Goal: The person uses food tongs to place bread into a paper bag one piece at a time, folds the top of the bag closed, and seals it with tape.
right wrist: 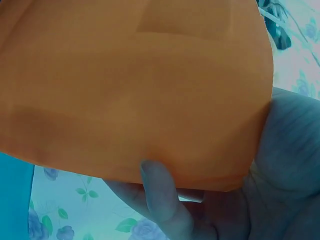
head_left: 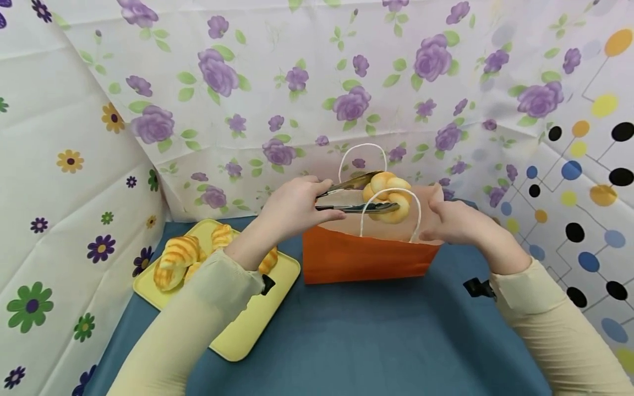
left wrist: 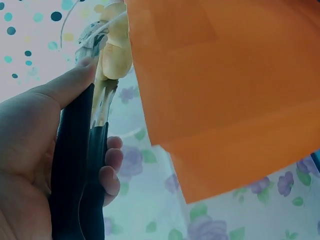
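Observation:
In the head view my left hand (head_left: 292,208) grips a pair of tongs (head_left: 342,209) by the black handles. Their metal ends hold a knotted bread roll (head_left: 383,180) over the mouth of an orange paper bag (head_left: 366,258) with white cord handles. The left wrist view shows the fingers wrapped round the tongs (left wrist: 72,155), with the roll (left wrist: 118,62) beside the bag's upper edge. My right hand (head_left: 460,223) holds the bag's right side. Close up in the right wrist view, its thumb (right wrist: 162,192) lies against the orange paper (right wrist: 140,95).
On the left a yellow tray (head_left: 242,330) carries several croissant-like breads (head_left: 179,253), partly hidden by my left arm. Both the tray and the bag stand on a blue tabletop (head_left: 366,335). Flower-patterned cloth (head_left: 297,126) hangs behind, with printed sheets on both sides.

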`<control>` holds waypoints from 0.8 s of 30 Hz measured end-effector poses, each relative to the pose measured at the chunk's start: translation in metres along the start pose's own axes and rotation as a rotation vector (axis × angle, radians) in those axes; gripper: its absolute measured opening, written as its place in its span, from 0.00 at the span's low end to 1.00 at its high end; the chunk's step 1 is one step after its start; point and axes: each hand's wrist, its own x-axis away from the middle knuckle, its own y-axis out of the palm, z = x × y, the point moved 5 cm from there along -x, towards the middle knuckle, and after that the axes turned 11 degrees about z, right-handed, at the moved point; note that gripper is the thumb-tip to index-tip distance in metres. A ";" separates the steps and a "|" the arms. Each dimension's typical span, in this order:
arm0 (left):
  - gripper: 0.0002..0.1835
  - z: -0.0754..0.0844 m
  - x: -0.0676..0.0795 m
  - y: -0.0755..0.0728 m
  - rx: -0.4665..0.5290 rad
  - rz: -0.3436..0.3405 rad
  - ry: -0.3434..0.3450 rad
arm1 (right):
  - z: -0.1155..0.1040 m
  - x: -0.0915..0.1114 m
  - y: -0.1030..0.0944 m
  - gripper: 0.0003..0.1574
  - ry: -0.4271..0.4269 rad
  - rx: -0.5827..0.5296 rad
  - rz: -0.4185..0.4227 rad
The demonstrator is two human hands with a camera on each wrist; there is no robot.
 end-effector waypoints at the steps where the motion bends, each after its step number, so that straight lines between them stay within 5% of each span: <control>1: 0.34 0.002 -0.003 0.001 -0.009 -0.007 0.009 | 0.000 0.000 -0.001 0.74 -0.004 -0.002 0.000; 15: 0.41 0.002 -0.023 0.038 -0.091 -0.239 0.008 | -0.001 -0.001 0.000 0.68 0.002 0.007 0.027; 24: 0.28 0.020 -0.040 0.051 -0.272 -0.338 0.083 | -0.001 -0.002 -0.001 0.60 0.013 0.052 0.026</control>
